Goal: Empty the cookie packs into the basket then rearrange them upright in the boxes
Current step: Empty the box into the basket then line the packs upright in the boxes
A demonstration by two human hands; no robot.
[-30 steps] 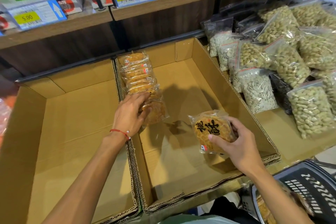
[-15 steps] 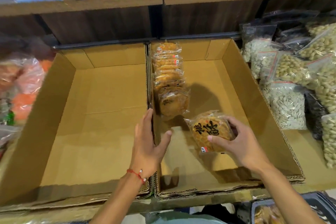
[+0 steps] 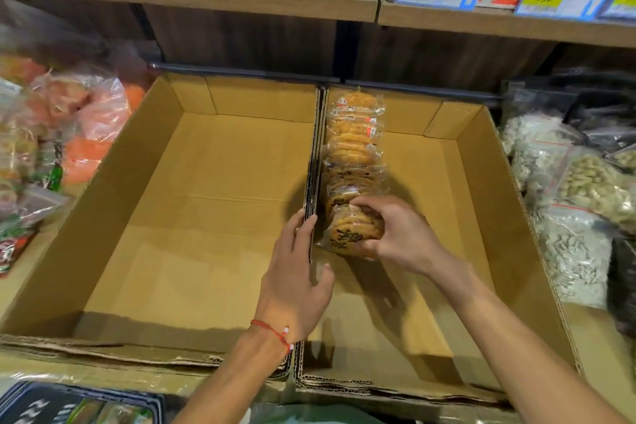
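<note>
Cookie packs (image 3: pixel 354 144) stand in a row against the right box's (image 3: pixel 447 182) left wall. Beside the left box (image 3: pixel 192 203), my left hand (image 3: pixel 296 286) lies straight-fingered on the dividing walls; my right hand (image 3: pixel 402 237) grips the nearest pack (image 3: pixel 347 234).

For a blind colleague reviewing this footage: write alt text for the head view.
A person's right hand grips a cookie pack at the near end of an upright row of packs along the left wall of the right cardboard box. The open left hand rests on the walls where the two boxes meet.
</note>
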